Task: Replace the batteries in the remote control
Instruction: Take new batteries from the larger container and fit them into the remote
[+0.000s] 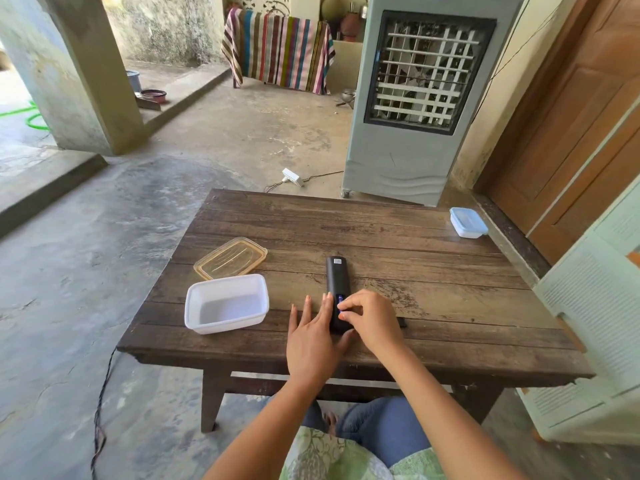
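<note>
A black remote control [336, 277] lies face down on the wooden table [415, 258], its near end with the battery bay uncovered. A blue battery [339, 300] shows in the bay. My left hand [313, 336] lies flat along the remote's left side, fingers straight, thumb against its near end. My right hand [369, 315] hovers over the bay with curled fingertips pinching the battery. A thin black piece [401, 322], perhaps the battery cover, peeks out to the right of my right hand.
An open white plastic tub [227, 303] sits left of my hands, its amber lid [230, 258] behind it. A small closed blue-lidded box [468, 222] stands at the table's far right corner. An air cooler [426, 98] stands beyond the table.
</note>
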Tool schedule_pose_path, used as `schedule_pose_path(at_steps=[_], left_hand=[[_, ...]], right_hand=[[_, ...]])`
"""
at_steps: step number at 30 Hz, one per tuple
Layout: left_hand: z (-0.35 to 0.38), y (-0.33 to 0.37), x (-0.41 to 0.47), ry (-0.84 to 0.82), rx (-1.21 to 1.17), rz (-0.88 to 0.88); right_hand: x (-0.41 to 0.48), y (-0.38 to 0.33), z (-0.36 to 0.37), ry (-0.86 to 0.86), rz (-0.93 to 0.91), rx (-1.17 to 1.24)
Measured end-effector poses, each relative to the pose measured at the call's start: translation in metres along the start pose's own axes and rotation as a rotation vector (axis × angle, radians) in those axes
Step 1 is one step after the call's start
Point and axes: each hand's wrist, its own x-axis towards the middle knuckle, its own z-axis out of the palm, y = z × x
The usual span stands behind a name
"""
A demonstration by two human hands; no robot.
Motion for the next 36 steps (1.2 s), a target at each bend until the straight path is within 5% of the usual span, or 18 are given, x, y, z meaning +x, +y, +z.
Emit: schedule_pose_path(at_steps=[11, 24, 36], left_hand=[[-0.001, 0.0, 0.0, -0.023, 0.017, 0.015], [-0.006, 0.003, -0.002, -0.045, 0.004, 0.01], [-0.006, 0.003, -0.003, -0.031, -0.003, 0.003]], right_hand=[[0.006, 0.004, 0.001, 0.041, 0.186, 0.115], [0.028, -0.001, -0.005, -0.127, 0.563, 0.307], [0.025, 0.004, -0.004, -0.091, 0.497, 0.269]])
